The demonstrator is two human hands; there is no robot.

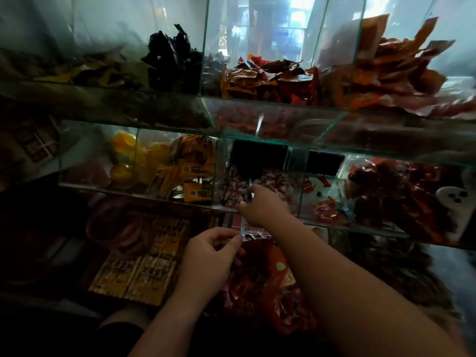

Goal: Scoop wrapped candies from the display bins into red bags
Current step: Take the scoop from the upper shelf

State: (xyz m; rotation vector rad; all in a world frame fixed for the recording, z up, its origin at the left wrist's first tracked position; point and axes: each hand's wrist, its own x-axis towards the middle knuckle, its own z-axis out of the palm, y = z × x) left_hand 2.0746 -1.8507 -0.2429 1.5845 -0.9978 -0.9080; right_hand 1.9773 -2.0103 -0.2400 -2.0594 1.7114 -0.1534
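While the left hand (210, 256) pinches the red bag (273, 276), the right hand (261, 206) digs among wrapped candies (238, 188), grasp hidden.

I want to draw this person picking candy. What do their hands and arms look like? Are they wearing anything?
The left hand and right hand are bare, with no gloves and no rings that I can see. The left forearm and right forearm are bare too, with no sleeves, watch or bracelet in view. The light is dim, so tiny details could hide.
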